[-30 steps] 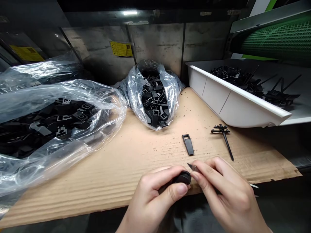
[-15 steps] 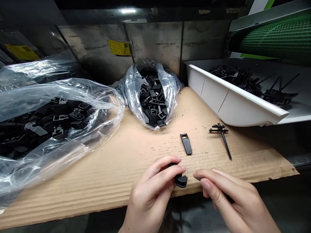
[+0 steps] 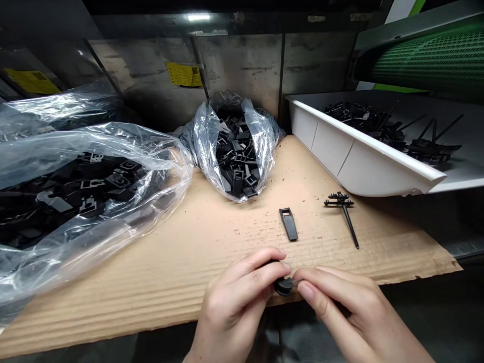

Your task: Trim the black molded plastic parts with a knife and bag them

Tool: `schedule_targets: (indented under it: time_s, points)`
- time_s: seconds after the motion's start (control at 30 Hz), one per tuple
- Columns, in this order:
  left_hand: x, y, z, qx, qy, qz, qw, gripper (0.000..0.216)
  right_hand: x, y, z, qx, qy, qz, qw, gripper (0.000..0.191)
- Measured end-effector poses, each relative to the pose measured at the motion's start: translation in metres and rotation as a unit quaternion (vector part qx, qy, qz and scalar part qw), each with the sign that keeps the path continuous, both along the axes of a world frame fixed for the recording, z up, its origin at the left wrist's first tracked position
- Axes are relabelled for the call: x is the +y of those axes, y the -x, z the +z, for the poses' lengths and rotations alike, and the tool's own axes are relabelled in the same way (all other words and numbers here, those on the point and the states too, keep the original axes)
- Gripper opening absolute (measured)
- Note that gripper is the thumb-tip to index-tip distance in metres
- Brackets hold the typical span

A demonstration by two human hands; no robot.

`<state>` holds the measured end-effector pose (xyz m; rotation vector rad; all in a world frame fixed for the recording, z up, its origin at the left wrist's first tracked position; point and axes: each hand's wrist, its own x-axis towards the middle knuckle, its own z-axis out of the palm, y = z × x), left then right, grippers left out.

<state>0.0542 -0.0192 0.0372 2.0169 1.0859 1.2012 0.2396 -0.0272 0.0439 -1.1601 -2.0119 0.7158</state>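
My left hand [image 3: 236, 302] pinches a small black plastic part [image 3: 283, 286] over the front edge of the cardboard sheet [image 3: 181, 262]. My right hand [image 3: 348, 312] is closed too, its fingertips touching the part's right side; a thin blade tip shows between them, and the tool's body is hidden in the fist. Beyond my hands a flat black clip [image 3: 289, 224] lies on the cardboard. To its right lies a black sprue [image 3: 345, 212] with a long stem.
A clear bag of black clips [image 3: 236, 151] stands mid-back. A large clear bag of black parts [image 3: 75, 191] fills the left. A white tray [image 3: 363, 156] with several sprues sits at the right, under a green conveyor [image 3: 427, 55]. Metal panels close the back.
A second ago the blade touched the part, then my hands drew apart. Now my right fingertips are back against the part. The view shifted slightly.
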Motion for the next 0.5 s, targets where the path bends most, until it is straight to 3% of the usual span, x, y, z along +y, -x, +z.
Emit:
schedule_targets:
  time_s: [0.17, 0.5]
  points:
    - [0.0003, -0.0021, 0.0016, -0.032, 0.010, -0.010, 0.999, 0.046, 0.0055, -0.0040, 0.0071, 0.034, 0.045, 0.042, 0.997, 0.025]
    - [0.0027, -0.0006, 0.0032, -0.017, 0.030, 0.001, 0.999, 0.040, 0.0005, -0.0049, 0.0084, -0.011, 0.033, 0.092, 0.995, 0.016]
